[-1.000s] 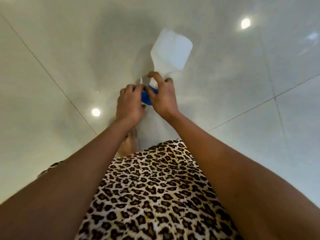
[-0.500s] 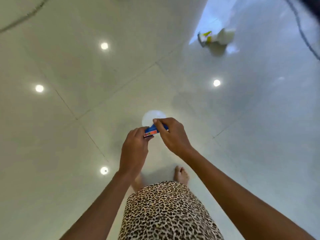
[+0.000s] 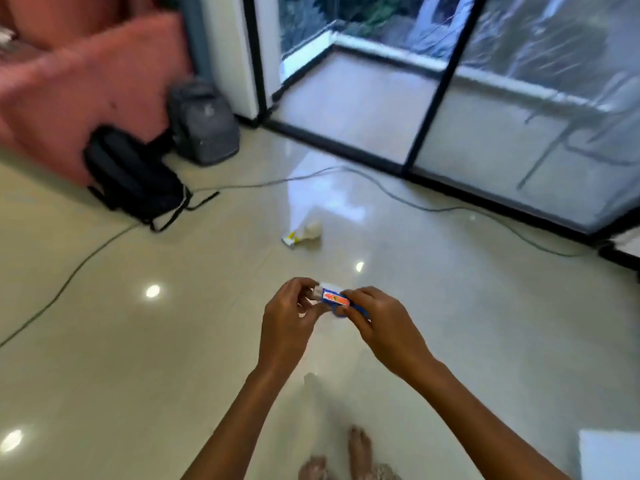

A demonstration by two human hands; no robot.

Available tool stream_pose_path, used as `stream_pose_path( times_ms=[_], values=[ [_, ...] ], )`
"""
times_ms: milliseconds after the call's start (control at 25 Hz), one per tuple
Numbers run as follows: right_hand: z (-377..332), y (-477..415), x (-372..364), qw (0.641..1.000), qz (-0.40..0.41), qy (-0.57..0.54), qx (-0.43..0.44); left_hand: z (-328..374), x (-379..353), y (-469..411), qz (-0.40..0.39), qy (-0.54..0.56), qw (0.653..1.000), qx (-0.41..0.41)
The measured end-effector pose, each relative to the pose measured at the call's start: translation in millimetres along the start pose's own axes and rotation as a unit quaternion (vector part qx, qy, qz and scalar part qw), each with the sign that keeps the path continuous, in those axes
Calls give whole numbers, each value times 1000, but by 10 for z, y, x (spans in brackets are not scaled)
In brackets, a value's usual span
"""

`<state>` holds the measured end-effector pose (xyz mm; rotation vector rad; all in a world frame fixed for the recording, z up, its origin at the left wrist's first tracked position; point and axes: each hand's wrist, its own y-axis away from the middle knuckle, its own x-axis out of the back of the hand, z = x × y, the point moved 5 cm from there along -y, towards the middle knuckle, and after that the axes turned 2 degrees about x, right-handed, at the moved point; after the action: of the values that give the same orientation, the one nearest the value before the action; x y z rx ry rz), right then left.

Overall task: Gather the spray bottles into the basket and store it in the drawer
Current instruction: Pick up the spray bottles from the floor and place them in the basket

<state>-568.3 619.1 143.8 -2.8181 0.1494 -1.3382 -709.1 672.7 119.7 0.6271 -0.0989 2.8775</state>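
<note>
Both hands hold the blue spray head (image 3: 334, 299) of a white spray bottle in front of me, above the floor. My left hand (image 3: 287, 317) pinches its white nozzle end. My right hand (image 3: 377, 323) grips the blue trigger part with the orange label. The bottle's body is hidden below my hands. A second spray bottle (image 3: 304, 234), white with a yellow trigger, lies on its side on the tiled floor further ahead. No basket or drawer is in view.
Two backpacks, one black (image 3: 135, 178) and one grey (image 3: 204, 123), lean against a pink sofa (image 3: 79, 95) at the left. A cable (image 3: 398, 195) runs across the floor. Sliding glass doors (image 3: 433, 98) stand ahead. A white object (image 3: 609, 455) sits at the lower right corner.
My view has swung upward from the floor to the room. My hands stay on the spray head, now held flatter, and the bottle's white body is no longer seen.
</note>
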Motion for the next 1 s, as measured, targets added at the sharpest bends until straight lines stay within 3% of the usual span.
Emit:
stream_pose_path(
  times_ms=[200,360,520,720,800,1000],
  values=[
    [202,773,1058,972,173,-20,-160,1052,-674,255,-130,6,986,-103],
    [420,1658,1805,910,327,-51,-250,1712,-1506,900,-281,-33,940,-190],
    [663,2601,2280,849,415,-58,-323,2198,-2243,1721,-331,-31,900,-283],
    [1084,4097,2742,789,457,-100,-398,2677,-3158,2937,-404,-28,853,-328],
    [1216,4637,2900,783,458,-110,-406,2808,-3511,3384,-441,-17,834,-333],
    [1497,5933,3272,812,374,141,-425,3098,-4357,4658,-544,-20,770,-333]
  ],
)
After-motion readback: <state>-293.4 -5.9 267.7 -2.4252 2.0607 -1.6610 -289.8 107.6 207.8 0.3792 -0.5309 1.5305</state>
